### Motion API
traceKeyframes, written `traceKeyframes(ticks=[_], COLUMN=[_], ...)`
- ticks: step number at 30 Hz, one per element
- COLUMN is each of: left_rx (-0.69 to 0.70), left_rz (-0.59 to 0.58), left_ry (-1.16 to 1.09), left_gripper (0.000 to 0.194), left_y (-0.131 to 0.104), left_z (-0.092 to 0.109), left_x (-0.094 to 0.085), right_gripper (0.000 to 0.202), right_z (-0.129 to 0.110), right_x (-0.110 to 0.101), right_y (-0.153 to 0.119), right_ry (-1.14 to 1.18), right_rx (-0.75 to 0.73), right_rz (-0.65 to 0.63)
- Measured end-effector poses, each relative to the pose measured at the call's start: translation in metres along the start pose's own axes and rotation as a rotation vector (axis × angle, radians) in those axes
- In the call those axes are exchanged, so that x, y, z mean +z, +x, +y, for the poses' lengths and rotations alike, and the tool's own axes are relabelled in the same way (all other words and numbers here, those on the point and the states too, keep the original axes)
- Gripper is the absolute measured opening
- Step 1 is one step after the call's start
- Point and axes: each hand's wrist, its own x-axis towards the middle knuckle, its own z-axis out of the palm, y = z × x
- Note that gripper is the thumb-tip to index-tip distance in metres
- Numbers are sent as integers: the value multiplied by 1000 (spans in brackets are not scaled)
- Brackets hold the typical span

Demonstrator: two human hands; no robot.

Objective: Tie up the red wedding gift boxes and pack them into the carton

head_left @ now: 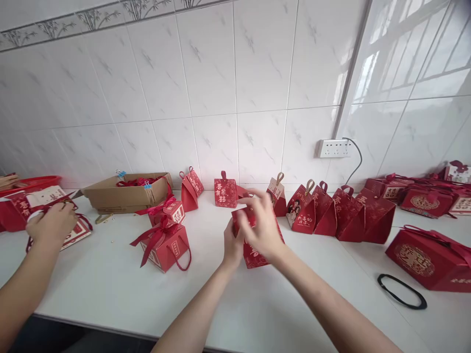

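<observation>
A red paper gift box [255, 257] with pale printed characters stands slightly tilted at the middle of the table, between my hands. My left hand [233, 245] grips its left side, fingers wrapped round the edge. My right hand [263, 223] is over the box's top and right side with its fingers bent and spread apart; they are slightly blurred. The top of the box is mostly hidden behind this hand. Just behind, a red box with a ribbon loop [225, 192] stands near the wall. A cream-fronted box [275, 193] is to the right of it.
Several red loop-topped boxes [324, 211] line the right. Beyond lie a larger red box [429, 257] and a black band [401, 291]. Bowed boxes [167, 245] and a cardboard tray [114, 198] stand left. Another person's hand [51, 223] handles a box there. A power strip [334, 148] is on the wall.
</observation>
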Motion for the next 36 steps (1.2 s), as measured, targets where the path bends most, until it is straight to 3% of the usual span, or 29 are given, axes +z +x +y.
traceKeyframes(ticks=[1, 3, 5, 8, 10, 16, 23, 28, 32, 36], left_rx=[13, 1, -44, -111, -157, -308, -163, -217, -362, -433], left_rz=[-54, -138, -183, -253, -300, -547, -527, -620, -693, -767], left_ry=[-47, -143, -191, -169, -208, -280, -95, -272, -346, -363], left_gripper=[31, 29, 24, 24, 26, 42, 44, 62, 51, 53], left_y=[3, 9, 12, 15, 16, 17, 16, 14, 8, 2], left_z=[-1, -5, -9, -14, -16, -23, -24, -17, -10, -7], left_x=[-1, -3, -4, -2, 0, 4, -1, -2, 0, 0], right_gripper=[21, 36, 51, 49, 42, 33, 39, 46, 64, 80], right_z=[23, 63, 90, 101, 96, 88, 93, 100, 106, 98], right_x=[-5, -14, -22, -30, -35, -48, -50, -46, -38, -30], right_y=[-1, -10, -27, -46, -46, -27, -32, -32, -36, -45], right_ry=[-65, -87, 77, 401, 498, 611, 578, 670, 640, 364], right_rx=[8, 125, 354, 668, 749, 775, 745, 816, 978, 794], right_rz=[74, 93, -44, -349, -372, -119, -58, 14, -61, -212])
